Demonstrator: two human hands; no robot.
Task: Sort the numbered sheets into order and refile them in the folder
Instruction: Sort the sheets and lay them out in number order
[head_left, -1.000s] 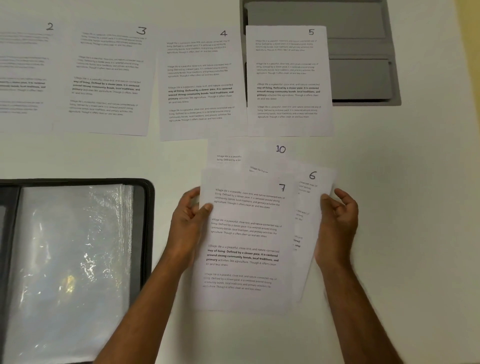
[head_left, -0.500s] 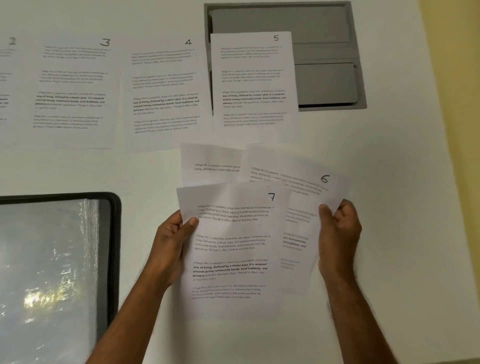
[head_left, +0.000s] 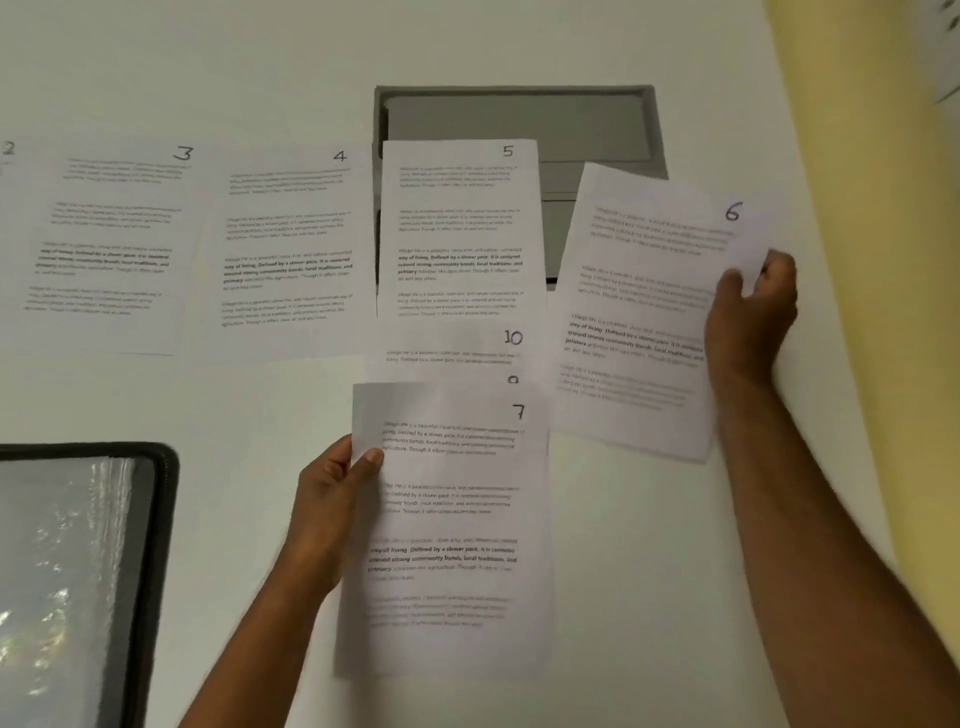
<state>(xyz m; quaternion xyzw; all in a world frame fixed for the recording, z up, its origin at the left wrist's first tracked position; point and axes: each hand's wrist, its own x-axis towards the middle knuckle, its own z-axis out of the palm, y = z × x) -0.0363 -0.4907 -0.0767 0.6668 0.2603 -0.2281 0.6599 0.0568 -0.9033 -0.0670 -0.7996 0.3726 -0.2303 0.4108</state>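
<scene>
Right hand (head_left: 753, 306) pinches sheet 6 (head_left: 639, 312) at right edge, far right on bench (head_left: 649, 545), overlapping sheet 5 (head_left: 457, 228). Left hand (head_left: 332, 499) grips sheet 7 (head_left: 447, 530), others fanned behind it. Lay 6 flat just right of 5, top edges level, number showing, clear of grey recess (head_left: 519, 119). Folder (head_left: 161, 519) near left, cut off by frame. Sheet under 10 (head_left: 447, 348) probably 9; only top of digit shows. Sheet 2 cropped, text blurred.

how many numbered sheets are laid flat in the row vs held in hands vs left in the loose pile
Laid in the row: 4 (2, 3, 4, 5)
Held in hands: 2 (6, 7)
Loose pile: 2 (10, 9)
Total: 8
</scene>
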